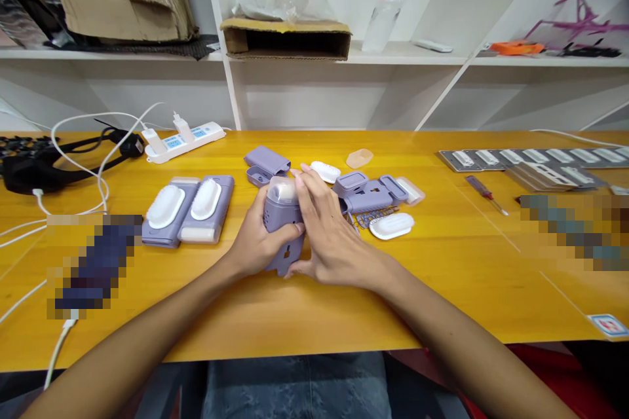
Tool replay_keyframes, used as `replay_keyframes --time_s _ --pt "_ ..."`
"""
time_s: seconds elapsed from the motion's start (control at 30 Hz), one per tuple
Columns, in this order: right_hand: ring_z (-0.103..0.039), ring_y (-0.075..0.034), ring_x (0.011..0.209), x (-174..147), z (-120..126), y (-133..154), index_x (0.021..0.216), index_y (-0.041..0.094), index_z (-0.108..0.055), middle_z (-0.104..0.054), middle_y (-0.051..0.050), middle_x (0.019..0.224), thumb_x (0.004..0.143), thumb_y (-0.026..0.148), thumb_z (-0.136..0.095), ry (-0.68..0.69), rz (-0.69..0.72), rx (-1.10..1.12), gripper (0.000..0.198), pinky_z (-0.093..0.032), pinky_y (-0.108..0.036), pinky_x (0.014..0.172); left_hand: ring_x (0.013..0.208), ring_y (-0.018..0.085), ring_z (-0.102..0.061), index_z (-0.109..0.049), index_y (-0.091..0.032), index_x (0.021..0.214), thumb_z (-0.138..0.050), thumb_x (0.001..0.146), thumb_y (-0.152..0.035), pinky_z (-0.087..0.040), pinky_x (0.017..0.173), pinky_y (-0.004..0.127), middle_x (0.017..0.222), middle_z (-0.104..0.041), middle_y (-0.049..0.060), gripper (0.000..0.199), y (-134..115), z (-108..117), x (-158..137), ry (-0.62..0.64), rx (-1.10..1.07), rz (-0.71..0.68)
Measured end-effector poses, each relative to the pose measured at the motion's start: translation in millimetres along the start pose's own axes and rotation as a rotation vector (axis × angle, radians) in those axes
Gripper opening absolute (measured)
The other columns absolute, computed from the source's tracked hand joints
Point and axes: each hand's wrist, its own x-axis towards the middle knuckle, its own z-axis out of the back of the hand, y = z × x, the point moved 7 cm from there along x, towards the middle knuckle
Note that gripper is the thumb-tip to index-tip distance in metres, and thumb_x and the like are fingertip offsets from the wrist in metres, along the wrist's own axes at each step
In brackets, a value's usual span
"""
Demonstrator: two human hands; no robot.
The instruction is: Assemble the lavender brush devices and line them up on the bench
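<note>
Between my hands is a purple plastic case [282, 211] with a clear, rounded cap at its upper end and cut-outs in its face. My left hand [255, 240] wraps around its left side, thumb across the front. My right hand [328, 229] presses on its right side, fingers stretched together along it and thumb by the lower end. Just behind lie another purple shell [266, 162], a white oval brush head [325, 171] and purple housing parts [368, 198]. A second white brush head [392, 226] rests right of my right hand.
Two purple units [209, 226] with white brush heads lie at left, near a phone [98, 262] on a cable. Behind them are a power strip [187, 142] and black headgear [29, 163]. At right are a screwdriver [486, 195] and a metal strip [535, 158]. White shelves [314, 95] border the table's back.
</note>
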Motion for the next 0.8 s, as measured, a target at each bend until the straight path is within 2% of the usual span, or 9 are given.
replay_keyframes --time_s 0.13,0.23,0.33,0.47,0.6,0.7,0.8 --pt "-0.008 -0.045 0.172 -0.5 0.8 3.4 0.174 0.025 0.021 -0.012 -0.024 0.181 0.081 0.024 -0.087 -0.037 0.003 0.003 0.143 -0.023 -0.074 0.134 0.104 0.026 -0.07 -0.054 -0.022 0.141 -0.081 0.083 -0.032 -0.058 0.097 0.047 0.127 -0.072 0.009 0.065 -2.6 0.8 1.3 -0.007 0.025 -0.029" --pt "-0.019 -0.047 0.168 -0.5 2.6 2.2 0.174 0.029 0.02 -0.019 -0.022 0.179 0.078 0.022 -0.083 -0.055 -0.01 0.012 0.142 -0.029 -0.075 0.131 0.099 0.025 -0.07 -0.054 -0.023 0.14 -0.08 0.085 -0.032 -0.06 0.091 0.045 0.12 -0.072 0.008 0.062 -3.3 0.4 1.3 -0.011 0.025 -0.029" --pt "-0.024 -0.049 0.165 0.0 3.0 -0.1 0.175 0.03 0.019 -0.023 -0.021 0.178 0.076 0.024 -0.083 -0.036 -0.028 0.016 0.143 -0.032 -0.076 0.128 0.104 0.025 -0.07 -0.052 -0.024 0.142 -0.08 0.085 -0.031 -0.06 0.094 0.046 0.124 -0.071 0.008 0.064 -5.7 -0.3 0.2 -0.009 0.045 -0.06" --pt "-0.027 -0.049 0.164 0.4 2.4 -2.2 0.175 0.03 0.015 -0.026 -0.021 0.176 0.075 0.028 -0.085 -0.021 -0.029 0.028 0.142 -0.034 -0.075 0.128 0.113 0.027 -0.069 -0.04 -0.026 0.158 -0.079 0.085 -0.029 -0.061 0.101 0.049 0.14 -0.065 0.011 0.082 -6.3 -0.9 -0.3 -0.001 0.078 -0.072" --pt "-0.025 -0.047 0.166 0.2 -0.1 -4.7 0.176 0.029 0.012 -0.025 -0.021 0.175 0.077 0.029 -0.085 -0.049 -0.011 0.033 0.139 -0.034 -0.073 0.13 0.118 0.03 -0.07 -0.031 -0.028 0.165 -0.08 0.087 -0.03 -0.062 0.1 0.05 0.145 -0.063 0.013 0.092 -5.8 -0.4 0.6 0.018 0.062 -0.085" --pt "-0.023 -0.045 0.167 0.3 -0.8 -6.2 0.176 0.028 0.012 -0.024 -0.021 0.176 0.079 0.03 -0.083 -0.089 0.011 0.04 0.136 -0.033 -0.07 0.132 0.126 0.033 -0.069 -0.038 -0.029 0.162 -0.082 0.089 -0.037 -0.062 0.104 0.052 0.151 -0.061 0.014 0.086 -4.7 1.9 1.4 0.025 0.037 -0.09" --pt "-0.021 -0.046 0.168 0.7 1.3 -9.8 0.176 0.031 0.012 -0.021 -0.02 0.177 0.075 0.034 -0.089 -0.123 -0.015 0.088 0.143 -0.029 -0.073 0.134 0.117 0.034 -0.074 -0.048 -0.029 0.157 -0.073 0.098 -0.057 -0.066 0.094 0.051 0.138 -0.07 0.014 0.069 0.1 -1.4 3.1 0.105 -0.095 -0.047"
